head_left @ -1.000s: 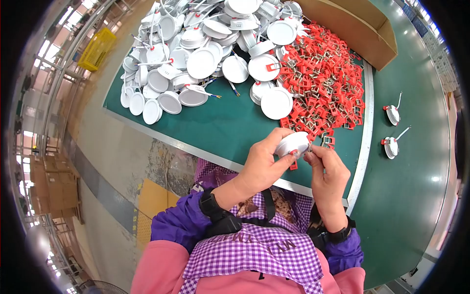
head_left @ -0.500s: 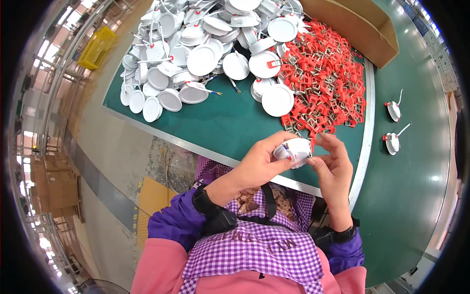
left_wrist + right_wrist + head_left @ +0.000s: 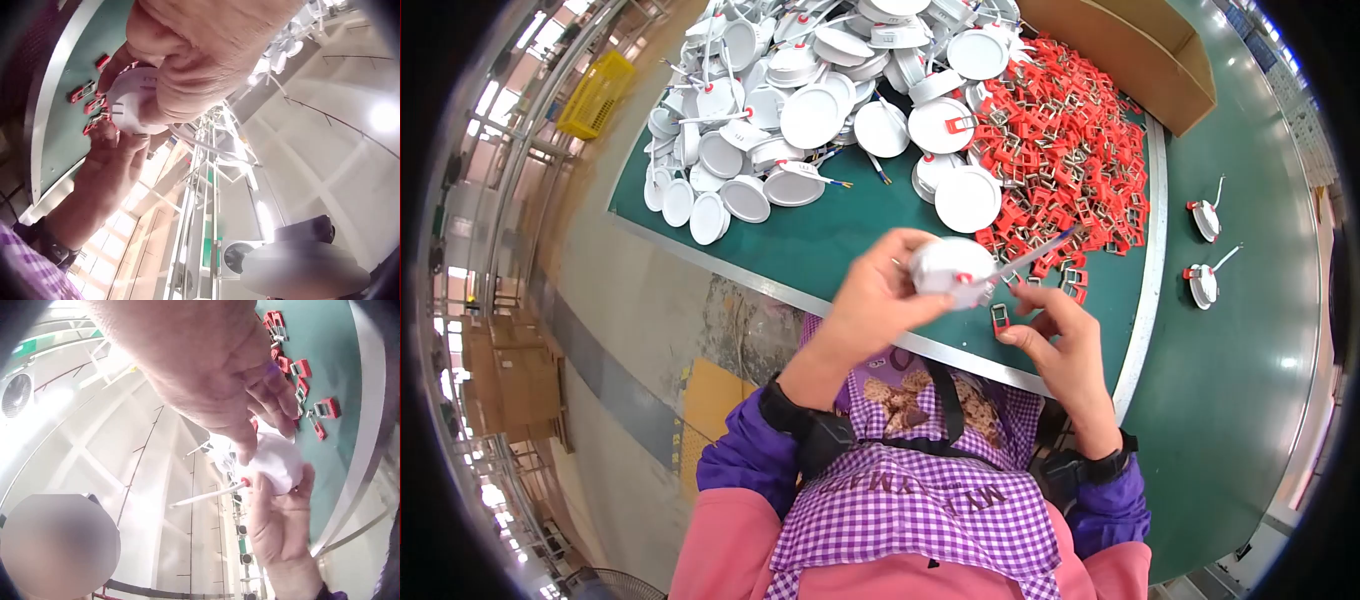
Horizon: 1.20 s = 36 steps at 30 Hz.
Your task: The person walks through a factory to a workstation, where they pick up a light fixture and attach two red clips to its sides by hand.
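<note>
My left hand [image 3: 870, 300] grips a round white downlight [image 3: 945, 270] above the front of the green table, thumb on its near side. A white cable sticks out from a red grommet [image 3: 963, 279] on it, toward the upper right. In the left wrist view its printed back [image 3: 128, 103] shows between the fingers. My right hand [image 3: 1060, 335] is just right of the downlight, its fingers bent and the thumb apart from the index finger. A red spring clip [image 3: 1000, 320] lies on the table by the thumb tip. The right wrist view shows the fingertips close against the downlight [image 3: 275, 459].
Many white downlights [image 3: 812, 115] are heaped at the back left. Beside them lies a large pile of red spring clips [image 3: 1060, 150], with a cardboard box [image 3: 1140, 50] behind. On the green surface [image 3: 1230, 400] to the right stand two downlights with clips [image 3: 1203, 220].
The left hand has moved left and up with the downlight and turned it, so the grommet and cable now face right. The right hand has come away from the rim and dropped slightly.
</note>
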Motion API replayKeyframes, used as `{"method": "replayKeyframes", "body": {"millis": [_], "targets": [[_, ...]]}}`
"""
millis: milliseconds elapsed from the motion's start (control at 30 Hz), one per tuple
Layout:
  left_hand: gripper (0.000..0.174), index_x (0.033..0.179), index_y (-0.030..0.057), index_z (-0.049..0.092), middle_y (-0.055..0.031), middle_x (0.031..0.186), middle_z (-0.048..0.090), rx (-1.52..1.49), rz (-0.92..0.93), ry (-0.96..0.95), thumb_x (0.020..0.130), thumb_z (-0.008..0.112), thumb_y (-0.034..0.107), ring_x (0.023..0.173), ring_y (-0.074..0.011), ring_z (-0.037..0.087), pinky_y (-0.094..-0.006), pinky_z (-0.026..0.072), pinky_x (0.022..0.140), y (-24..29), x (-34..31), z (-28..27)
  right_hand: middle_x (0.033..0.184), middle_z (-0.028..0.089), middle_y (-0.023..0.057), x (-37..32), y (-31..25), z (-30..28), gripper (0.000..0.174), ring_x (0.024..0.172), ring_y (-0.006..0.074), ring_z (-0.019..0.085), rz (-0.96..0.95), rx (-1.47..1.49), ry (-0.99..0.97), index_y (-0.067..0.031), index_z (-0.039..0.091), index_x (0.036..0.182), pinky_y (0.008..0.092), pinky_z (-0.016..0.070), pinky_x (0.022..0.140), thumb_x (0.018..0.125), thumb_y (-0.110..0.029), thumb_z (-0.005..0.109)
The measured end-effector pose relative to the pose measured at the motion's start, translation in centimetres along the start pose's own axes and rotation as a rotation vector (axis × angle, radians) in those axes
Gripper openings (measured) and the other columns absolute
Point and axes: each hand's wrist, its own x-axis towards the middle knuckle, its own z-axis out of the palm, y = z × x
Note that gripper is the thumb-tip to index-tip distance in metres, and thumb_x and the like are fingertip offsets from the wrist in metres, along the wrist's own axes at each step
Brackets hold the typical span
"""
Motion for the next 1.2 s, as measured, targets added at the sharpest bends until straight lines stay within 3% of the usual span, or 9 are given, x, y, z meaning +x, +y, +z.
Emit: {"method": "replayKeyframes", "body": {"millis": [67, 133, 200, 333, 500, 533, 667, 867, 1200], "targets": [[0.045, 0.112, -0.0009, 0.047, -0.0089, 0.101, 0.059, -0.008, 0.035, 0.061, 0.071, 0.065, -0.007, 0.096, -0.0173, 0.058, -0.0323, 0.0486, 0.083, 0.2, 0.2, -1.9, 0.081, 0.054, 0.0085, -0.6, 0.9, 0.5, 0.029, 0.066, 0.0246, 0.056, -0.187, -0.48, 0.009, -0.0026, 0.058, 0.094, 0.0327, 0.0459, 0.06, 0.07, -0.013, 0.07], [0.044, 0.113, -0.0013, 0.047, -0.0097, 0.101, 0.06, -0.006, 0.047, 0.084, 0.073, 0.065, -0.004, 0.096, -0.0196, 0.058, -0.0349, 0.0495, 0.083, 0.5, 0.1, -2.6, 0.082, 0.054, 0.0074, -0.8, 2.0, 1.1, 0.025, 0.071, 0.025, 0.055, -0.263, -0.597, 0.004, -0.0038, 0.059, 0.091, 0.0342, 0.0451, 0.062, 0.07, -0.011, 0.068], [0.043, 0.117, 0.0009, 0.044, -0.0118, 0.105, 0.058, -0.368, 0.007, 0.045, 0.078, 0.062, 0.002, 0.096, -0.0242, 0.059, -0.0441, 0.0503, 0.083, 0.8, -0.1, -3.1, 0.085, 0.052, 0.0057, -1.4, 2.1, 1.3, 0.017, 0.082, 0.0246, 0.052, -0.297, -0.702, -0.031, -0.0061, 0.059, 0.084, 0.0361, 0.0424, 0.071, 0.068, -0.005, 0.064], [0.046, 0.121, 0.0042, 0.041, -0.013, 0.11, 0.055, -0.686, -0.08, 0.057, 0.08, 0.06, 0.004, 0.097, -0.0271, 0.058, -0.0527, 0.0501, 0.08, 0.2, -0.4, -2.7, 0.085, 0.052, 0.0072, -2.0, 2.1, -0.6, 0.016, 0.083, 0.025, 0.05, -0.345, -0.839, -0.059, -0.0043, 0.059, 0.083, 0.0355, 0.041, 0.07, 0.068, -0.006, 0.065], [0.048, 0.123, 0.0061, 0.04, -0.0121, 0.112, 0.053, -0.477, -0.193, -0.041, 0.079, 0.058, 0.0, 0.095, -0.0256, 0.058, -0.0453, 0.0516, 0.074, -0.9, -0.5, -2.3, 0.08, 0.051, 0.0078, -1.9, 1.9, -0.2, 0.013, 0.075, 0.0251, 0.049, -0.281, -0.78, 0.034, -0.0037, 0.056, 0.078, 0.0358, 0.0401, 0.065, 0.069, -0.009, 0.065], [0.046, 0.121, 0.0055, 0.042, -0.0104, 0.107, 0.056, -0.399, -0.198, -0.036, 0.078, 0.059, -0.001, 0.09, -0.0209, 0.059, -0.0352, 0.0507, 0.067, -0.9, -0.5, -2.1, 0.078, 0.05, 0.0081, -1.9, 2.2, 0.2, 0.015, 0.073, 0.0252, 0.049, -0.248, -0.841, 0.042, -0.0034, 0.055, 0.078, 0.0362, 0.0401, 0.064, 0.07, -0.01, 0.066], [0.039, 0.112, 0.0034, 0.049, -0.0046, 0.094, 0.061, -0.158, -0.221, -0.058, 0.076, 0.064, 0.002, 0.08, -0.0103, 0.058, -0.0226, 0.0456, 0.059, -0.7, -0.3, -1.3, 0.075, 0.049, 0.0087, -1.8, 3.0, 1.3, 0.017, 0.073, 0.0252, 0.051, -0.214, -1.016, 0.065, -0.0028, 0.053, 0.085, 0.0359, 0.0406, 0.063, 0.072, -0.01, 0.061], [0.039, 0.111, 0.0033, 0.051, -0.0033, 0.094, 0.062, -0.065, -0.266, -0.079, 0.075, 0.066, 0.003, 0.078, -0.0079, 0.058, -0.0199, 0.0441, 0.059, -1.2, -0.1, -0.8, 0.076, 0.05, 0.0085, -2.4, 2.5, -0.3, 0.011, 0.075, 0.025, 0.053, -0.189, -0.964, -0.055, -0.0038, 0.055, 0.082, 0.035, 0.0407, 0.065, 0.072, -0.009, 0.06], [0.039, 0.11, 0.004, 0.052, 0.0008, 0.089, 0.062, -0.036, -0.304, -0.175, 0.074, 0.068, 0.004, 0.071, -0.0033, 0.055, -0.0173, 0.0405, 0.056, -2.7, 0.7, 0.4, 0.073, 0.051, 0.0085, -2.5, 2.0, 0.7, 0.014, 0.072, 0.0246, 0.054, -0.136, -1.071, 0.048, -0.0052, 0.05, 0.072, 0.0363, 0.0383, 0.064, 0.071, -0.01, 0.063]]}}
